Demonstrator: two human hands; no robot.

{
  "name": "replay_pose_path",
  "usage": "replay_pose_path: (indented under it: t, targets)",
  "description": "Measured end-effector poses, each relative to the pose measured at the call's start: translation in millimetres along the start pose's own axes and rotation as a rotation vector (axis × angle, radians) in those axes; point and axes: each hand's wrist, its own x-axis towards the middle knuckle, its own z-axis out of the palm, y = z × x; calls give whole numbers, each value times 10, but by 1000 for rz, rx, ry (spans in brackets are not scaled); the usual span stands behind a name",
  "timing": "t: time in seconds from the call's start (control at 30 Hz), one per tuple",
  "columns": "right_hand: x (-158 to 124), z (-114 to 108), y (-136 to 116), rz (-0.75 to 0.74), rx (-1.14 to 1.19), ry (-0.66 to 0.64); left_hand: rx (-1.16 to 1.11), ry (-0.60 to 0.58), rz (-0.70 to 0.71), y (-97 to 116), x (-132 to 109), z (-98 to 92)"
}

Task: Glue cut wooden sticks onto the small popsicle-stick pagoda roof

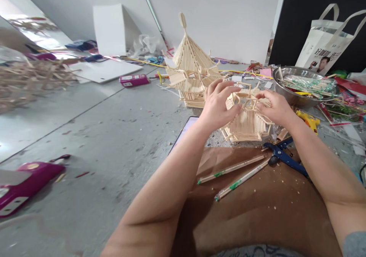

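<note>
A small pagoda tier made of pale wooden sticks (245,124) stands in front of me, with an open stick frame on its top. My left hand (219,103) is at the left side of that frame, thumb and index finger on either side of its sticks. On the right side, my right hand (276,106) has curled fingers and pinches the frame's edge. The exact contact points are partly hidden. Just behind on the left rises a taller stick pagoda (193,55) with a pointed roof. Blue cutters (286,158) and wrapped sticks (243,179) lie nearer to me.
Brown paper (257,211) covers the near surface. A metal bowl (304,100) of wrapped sticks stands at right, beside a yellow glue gun (309,120). Purple devices (134,80) lie at left. A phone (184,131) is partly under my left arm. A white bag (321,47) stands behind.
</note>
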Motion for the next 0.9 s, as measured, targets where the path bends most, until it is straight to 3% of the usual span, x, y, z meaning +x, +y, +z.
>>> replay_pose_path:
  t: [0.13,0.27,0.37,0.47,0.53,0.6,0.73,0.9]
  targets:
    - [-33,-8,48,27,68,41,-28,75,-23,-36,-52,13]
    - [-159,-48,121,91,187,221,-77,229,-49,-64,-72,-55]
    - [-292,-107,125,151,220,343,-88,332,-54,49,-106,-135]
    - [-417,-181,58,186,236,384,-143,296,58,288,-182,-161]
    - [-481,-223,-20,192,252,315,-199,218,192,456,-246,-127]
    - [-526,-253,-111,168,268,165,-217,151,259,579,-307,-62]
    - [-580,-289,-272,102,245,-119,-216,68,329,647,-390,85]
    - [-620,-314,-310,95,191,-202,-172,-17,356,624,-421,151]
